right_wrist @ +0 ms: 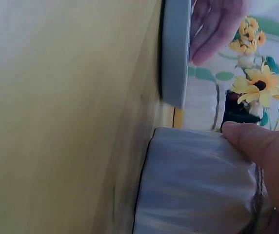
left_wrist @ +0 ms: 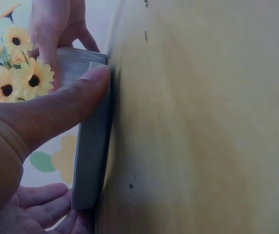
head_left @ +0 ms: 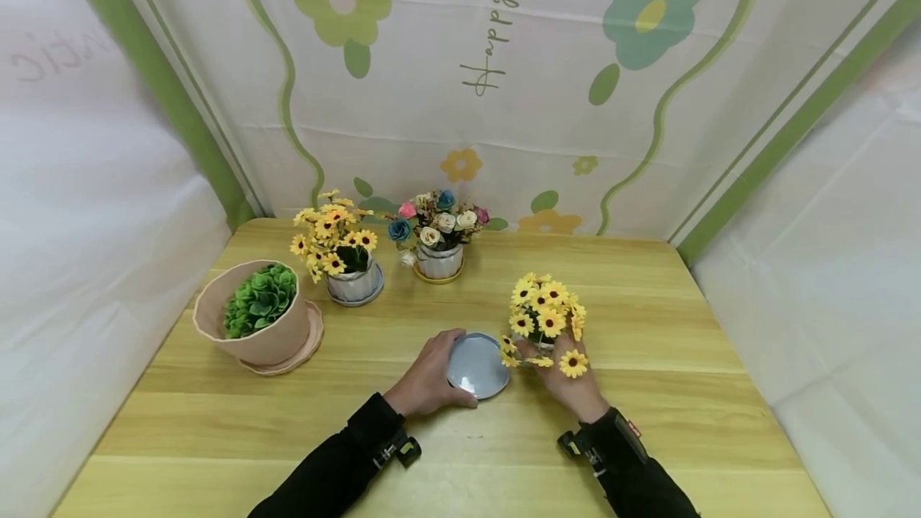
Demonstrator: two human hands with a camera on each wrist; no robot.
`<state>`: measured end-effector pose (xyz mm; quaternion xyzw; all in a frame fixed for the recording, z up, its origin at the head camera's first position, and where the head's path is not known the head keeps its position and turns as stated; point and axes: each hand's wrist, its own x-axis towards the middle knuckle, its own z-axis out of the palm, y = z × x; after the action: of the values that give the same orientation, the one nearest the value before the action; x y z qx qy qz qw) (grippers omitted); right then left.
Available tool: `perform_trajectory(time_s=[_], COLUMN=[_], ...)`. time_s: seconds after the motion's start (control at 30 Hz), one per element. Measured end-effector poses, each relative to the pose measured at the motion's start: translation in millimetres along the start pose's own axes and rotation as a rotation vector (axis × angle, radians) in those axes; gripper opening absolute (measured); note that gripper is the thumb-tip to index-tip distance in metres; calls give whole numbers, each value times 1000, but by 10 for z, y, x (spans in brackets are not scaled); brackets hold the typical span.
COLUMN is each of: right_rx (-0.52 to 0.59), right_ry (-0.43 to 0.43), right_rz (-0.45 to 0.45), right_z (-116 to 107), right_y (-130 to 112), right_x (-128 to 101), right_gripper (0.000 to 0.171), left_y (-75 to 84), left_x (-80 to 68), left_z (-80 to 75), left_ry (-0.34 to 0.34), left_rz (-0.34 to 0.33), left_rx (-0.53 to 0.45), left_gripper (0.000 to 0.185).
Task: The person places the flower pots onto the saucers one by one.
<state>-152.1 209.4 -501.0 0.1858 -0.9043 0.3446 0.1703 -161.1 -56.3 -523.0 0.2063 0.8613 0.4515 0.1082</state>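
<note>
My left hand (head_left: pixel 434 378) holds a grey-blue saucer (head_left: pixel 478 366) by its edge, the thumb at the near side and fingers round the far side. In the left wrist view, the thumb lies on the saucer's rim (left_wrist: pixel 91 146), low over the wood. To the right, my right hand (head_left: pixel 571 378) grips a small grey-white pot (right_wrist: pixel 193 180) of yellow daisy-like flowers (head_left: pixel 548 318). The blooms cover most of that pot in the head view. In the right wrist view, the pot's base sits at the tabletop, close beside the saucer, and a cord circles its upper part.
A pink pot (head_left: pixel 269 334) with a green plant stands on a pink saucer at the left. Behind it are a yellow-flowered pot (head_left: pixel 351 284) on a grey-blue saucer and a mixed-rose pot (head_left: pixel 440 262) on a yellow saucer. Patterned cloth (head_left: pixel 432 118) walls the wooden table (head_left: pixel 647 318).
</note>
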Motion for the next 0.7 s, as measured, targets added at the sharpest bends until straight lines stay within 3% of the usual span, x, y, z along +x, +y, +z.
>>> perform_trajectory(time_s=[0.03, 0.07, 0.13, 0.37, 0.47, 0.53, 0.63, 0.7], right_rx=[-3, 88, 86, 25, 34, 32, -137, -176], right_ry=[3, 15, 10, -10, 9, 51, 155, 200], right_rz=[5, 58, 76, 116, 71, -58, -417, -584], right_z=[15, 31, 51, 28, -2, -16, -45, -65], right_y=[-22, -48, -85, -140, -154, -163, -174, -221], right_x=[4, 19, 32, 34, 55, 95, 145, 183], right_gripper=[26, 22, 14, 18, 17, 23, 18, 11], left_y=[-2, -4, -3, 8, 12, 16, 24, 28], left_x=[1, 1, 2, 3, -2, -6, -12, -15], left_z=[2, 0, -3, 10, 13, 4, -7, -18], left_ry=[3, 5, 13, 14, 11, 11, 6, 6], left_rz=[4, 5, 13, 19, 13, 8, -1, -3], left_rx=[4, 7, 15, 1, 5, 9, 15, 17], left_gripper=[113, 113, 113, 114, 114, 114, 114, 114])
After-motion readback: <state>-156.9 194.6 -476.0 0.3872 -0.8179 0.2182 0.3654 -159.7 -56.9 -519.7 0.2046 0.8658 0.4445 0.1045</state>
